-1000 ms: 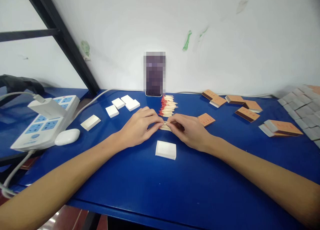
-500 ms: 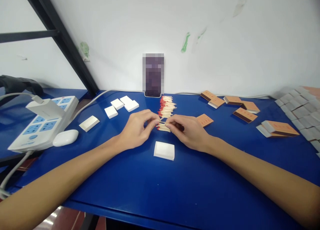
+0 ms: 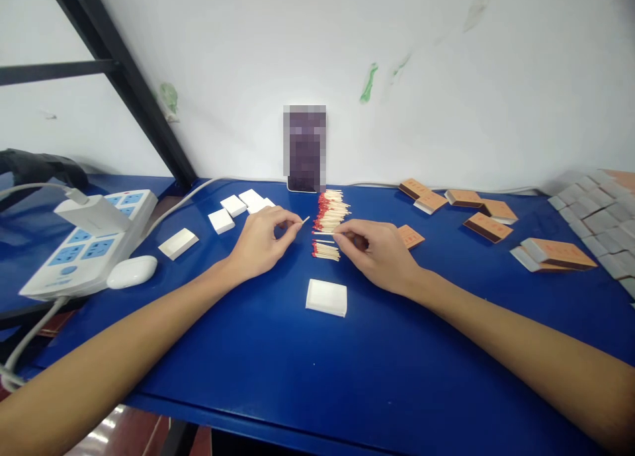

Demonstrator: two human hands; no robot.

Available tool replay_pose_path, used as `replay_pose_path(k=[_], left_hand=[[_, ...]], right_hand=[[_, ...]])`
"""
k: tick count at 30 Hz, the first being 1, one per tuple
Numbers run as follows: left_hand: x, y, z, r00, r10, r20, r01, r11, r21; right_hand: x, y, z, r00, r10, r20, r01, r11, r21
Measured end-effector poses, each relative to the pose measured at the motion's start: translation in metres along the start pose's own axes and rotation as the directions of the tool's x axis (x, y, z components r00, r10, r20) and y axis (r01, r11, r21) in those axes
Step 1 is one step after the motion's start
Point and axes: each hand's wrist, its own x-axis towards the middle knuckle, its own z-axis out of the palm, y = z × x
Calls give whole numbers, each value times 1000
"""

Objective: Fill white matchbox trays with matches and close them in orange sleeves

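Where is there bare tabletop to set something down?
Widest free patch: blue tabletop between the nearest white box and the front edge. Smaller: between the right forearm and the stacked orange matchboxes. Crowded: around the matches, between left hand and right hand.

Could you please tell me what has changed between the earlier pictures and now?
The left hand has moved left, away from the rows of matches, with a single match pinched in its fingers. The right hand stays beside the rows, its fingers at the end of another match. The nearest white box, phone and orange matchboxes look unmoved.
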Motion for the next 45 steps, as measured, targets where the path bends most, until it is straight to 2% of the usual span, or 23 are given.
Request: replay_pose_path(k=[3, 6, 8, 12, 14, 18, 23, 33, 41, 45], left_hand=[[0, -6, -1, 994, 47, 101, -61, 989, 138], [0, -6, -2, 985, 48, 165, -73, 986, 150], [1, -6, -2, 987, 16, 160, -36, 992, 119], [3, -11, -4, 989, -119, 84, 118, 993, 12], [3, -14, -6, 987, -143, 67, 143, 990, 10], [2, -14, -7, 993, -79, 90, 72, 994, 82], [0, -11, -7, 979, 36, 199, -62, 990, 128], [-1, -12, -6, 973, 74, 218, -106, 985, 140], [-2, -10, -6, 966, 101, 239, -130, 985, 109], [-3, -8, -8, 964, 139, 226, -160, 984, 78]], right_hand=[[2, 1, 1, 997, 74, -3, -74, 997, -38], [4, 2, 2, 994, 108, 26, -105, 990, -91], [4, 2, 2, 991, 123, 48, -116, 985, -127], [4, 3, 3, 988, 131, 85, -115, 979, -169], [5, 3, 3, 986, 134, 98, -115, 976, -186], [4, 4, 4, 985, 137, 104, -117, 976, -185], [2, 6, 4, 989, 117, 93, -103, 985, -141], [2, 2, 1, 976, 102, 193, -67, 982, -177], [0, 4, 2, 982, 73, 173, -48, 989, -142], [0, 3, 2, 977, 76, 201, -49, 989, -138]])
